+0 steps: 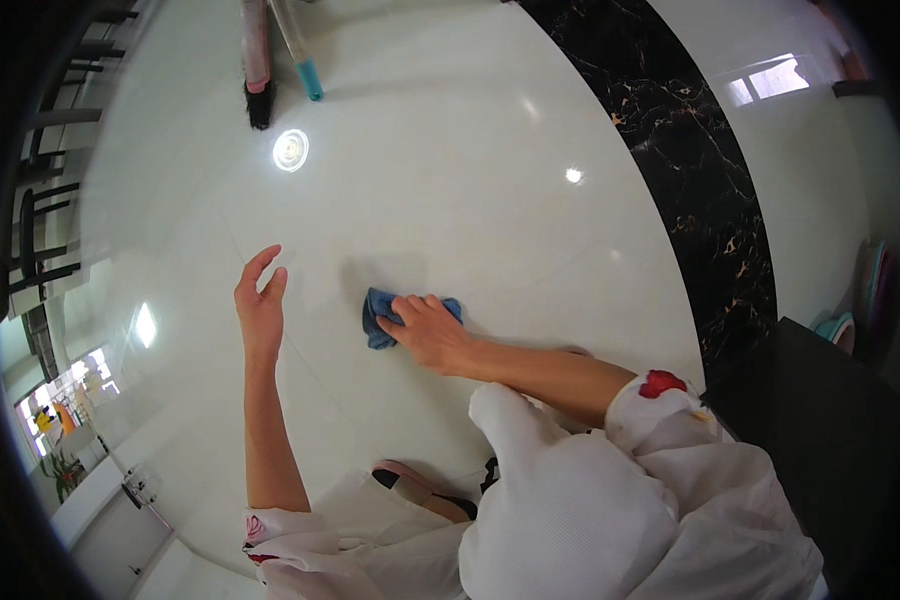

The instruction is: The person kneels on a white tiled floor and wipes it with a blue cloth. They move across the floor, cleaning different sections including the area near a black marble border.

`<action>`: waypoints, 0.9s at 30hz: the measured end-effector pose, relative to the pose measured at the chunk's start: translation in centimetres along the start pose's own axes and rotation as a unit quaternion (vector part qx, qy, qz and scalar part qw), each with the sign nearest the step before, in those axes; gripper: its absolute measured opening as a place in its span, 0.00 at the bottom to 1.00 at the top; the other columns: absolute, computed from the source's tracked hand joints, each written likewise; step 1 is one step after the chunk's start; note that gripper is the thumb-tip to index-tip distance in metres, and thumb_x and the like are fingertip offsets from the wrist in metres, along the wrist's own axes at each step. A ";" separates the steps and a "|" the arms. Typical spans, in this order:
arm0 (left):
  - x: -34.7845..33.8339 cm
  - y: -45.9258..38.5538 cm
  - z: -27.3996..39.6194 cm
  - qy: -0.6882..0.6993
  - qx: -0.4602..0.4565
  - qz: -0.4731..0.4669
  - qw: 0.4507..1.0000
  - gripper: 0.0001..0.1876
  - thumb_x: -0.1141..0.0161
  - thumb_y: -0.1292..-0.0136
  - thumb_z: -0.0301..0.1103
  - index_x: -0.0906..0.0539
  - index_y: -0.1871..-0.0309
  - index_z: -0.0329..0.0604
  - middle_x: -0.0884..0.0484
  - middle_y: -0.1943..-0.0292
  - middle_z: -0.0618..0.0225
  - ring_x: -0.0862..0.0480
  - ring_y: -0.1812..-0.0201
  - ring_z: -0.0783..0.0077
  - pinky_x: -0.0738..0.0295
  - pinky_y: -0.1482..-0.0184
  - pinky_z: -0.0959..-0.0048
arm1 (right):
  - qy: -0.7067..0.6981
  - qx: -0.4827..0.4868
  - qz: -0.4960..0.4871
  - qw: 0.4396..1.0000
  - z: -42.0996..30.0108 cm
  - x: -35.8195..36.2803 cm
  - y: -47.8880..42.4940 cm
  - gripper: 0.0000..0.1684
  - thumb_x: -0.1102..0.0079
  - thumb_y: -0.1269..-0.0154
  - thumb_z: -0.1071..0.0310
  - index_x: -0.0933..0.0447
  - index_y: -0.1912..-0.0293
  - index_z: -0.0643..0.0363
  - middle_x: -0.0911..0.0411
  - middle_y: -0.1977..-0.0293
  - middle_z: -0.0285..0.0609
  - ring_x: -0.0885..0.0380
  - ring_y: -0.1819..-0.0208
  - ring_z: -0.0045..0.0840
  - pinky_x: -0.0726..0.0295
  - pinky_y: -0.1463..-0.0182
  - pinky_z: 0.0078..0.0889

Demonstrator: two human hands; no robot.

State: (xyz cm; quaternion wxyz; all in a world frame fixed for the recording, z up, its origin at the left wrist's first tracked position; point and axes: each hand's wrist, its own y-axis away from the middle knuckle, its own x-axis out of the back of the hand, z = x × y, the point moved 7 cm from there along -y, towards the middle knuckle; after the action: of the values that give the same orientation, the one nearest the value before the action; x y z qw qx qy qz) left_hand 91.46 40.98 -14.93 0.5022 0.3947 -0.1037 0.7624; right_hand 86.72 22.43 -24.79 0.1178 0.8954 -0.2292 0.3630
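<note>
My right hand [431, 334] presses a bunched blue cloth [379, 307] against the glossy pale tiled floor [450, 202], its fingers curled over the cloth. To the left, my left hand [261, 300] is raised with thumb and fingers apart and nothing between them. Whether it touches the floor cannot be told. My shoe [420, 487] shows below the hands, beside the white clothing.
A broom or brush with black bristles [259, 105] and a teal-tipped pole [310, 79] lie at the top. A black marble strip [690, 157] curves along the right. A dark box-like surface [802, 435] stands lower right; chairs [45, 217] stand far left.
</note>
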 end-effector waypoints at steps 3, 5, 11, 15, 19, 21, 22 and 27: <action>0.0 0.0 -1.0 -0.011 -0.026 -0.015 0.999 0.15 0.50 0.40 0.26 0.26 0.49 0.37 0.25 0.49 0.64 0.28 0.47 0.69 0.35 0.45 0.73 | -0.485 -0.398 0.051 0.777 4.9 0.9 2.1 0.12 0.49 0.39 0.70 0.33 0.55 0.60 0.32 0.60 0.39 0.33 0.62 0.22 0.36 0.60 0.23; 0.9 -0.1 -1.2 -0.026 -0.058 -0.005 0.998 0.15 0.49 0.40 0.27 0.26 0.48 0.37 0.25 0.50 0.64 0.28 0.46 0.69 0.36 0.44 0.73 | -0.448 -0.227 0.348 0.792 8.7 7.0 6.1 0.09 0.53 0.35 0.64 0.37 0.64 0.59 0.38 0.71 0.32 0.37 0.67 0.15 0.34 0.63 0.20; 3.5 -1.9 -1.0 0.045 -0.058 0.022 0.997 0.14 0.48 0.39 0.27 0.25 0.50 0.38 0.23 0.52 0.66 0.27 0.47 0.73 0.36 0.44 0.75 | 0.174 -0.482 0.359 0.780 24.8 20.2 24.7 0.25 0.51 0.38 0.69 0.35 0.40 0.46 0.36 0.57 0.49 0.36 0.56 0.33 0.37 0.49 0.33; 5.0 -1.3 -4.1 0.067 -0.024 0.032 0.997 0.14 0.49 0.38 0.28 0.25 0.49 0.38 0.23 0.51 0.67 0.28 0.46 0.73 0.38 0.43 0.75 | 0.291 -0.421 0.278 0.813 19.1 15.4 19.2 0.31 0.52 0.38 0.70 0.45 0.36 0.48 0.38 0.53 0.56 0.36 0.52 0.43 0.40 0.46 0.44; 6.2 0.1 -6.7 0.061 0.045 0.033 0.997 0.17 0.50 0.37 0.32 0.28 0.46 0.38 0.27 0.47 0.65 0.31 0.43 0.71 0.39 0.41 0.74 | 0.243 -0.329 0.260 0.875 12.3 7.7 12.6 0.34 0.51 0.41 0.73 0.46 0.35 0.48 0.35 0.57 0.53 0.36 0.52 0.42 0.39 0.48 0.45; 6.7 0.6 -7.4 0.060 0.055 0.037 0.996 0.17 0.50 0.37 0.32 0.28 0.45 0.39 0.27 0.47 0.64 0.31 0.42 0.71 0.39 0.40 0.74 | 0.167 -0.283 0.187 0.926 8.4 2.3 9.1 0.26 0.55 0.34 0.60 0.43 0.37 0.48 0.34 0.54 0.52 0.36 0.51 0.45 0.40 0.45 0.44; 7.2 0.9 -7.6 0.059 0.058 0.049 0.995 0.16 0.50 0.37 0.32 0.27 0.46 0.39 0.26 0.48 0.65 0.30 0.44 0.71 0.39 0.41 0.74 | 0.047 -0.298 0.115 0.946 5.8 0.9 6.8 0.26 0.55 0.35 0.60 0.42 0.38 0.53 0.34 0.55 0.52 0.36 0.52 0.44 0.39 0.47 0.44; 7.6 0.4 -5.4 0.069 0.038 0.071 0.994 0.16 0.50 0.37 0.31 0.27 0.47 0.40 0.25 0.48 0.65 0.29 0.44 0.71 0.39 0.40 0.73 | -0.121 -0.032 0.133 0.983 -3.0 -4.3 -1.5 0.32 0.52 0.50 0.81 0.36 0.41 0.54 0.39 0.59 0.46 0.35 0.58 0.40 0.36 0.55 0.40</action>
State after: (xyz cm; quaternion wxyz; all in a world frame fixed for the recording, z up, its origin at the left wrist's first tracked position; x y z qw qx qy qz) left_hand 86.98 48.99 -13.09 0.4374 0.3515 -0.0679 0.8249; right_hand 82.97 26.30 -25.80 0.0686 0.8901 -0.3702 0.2569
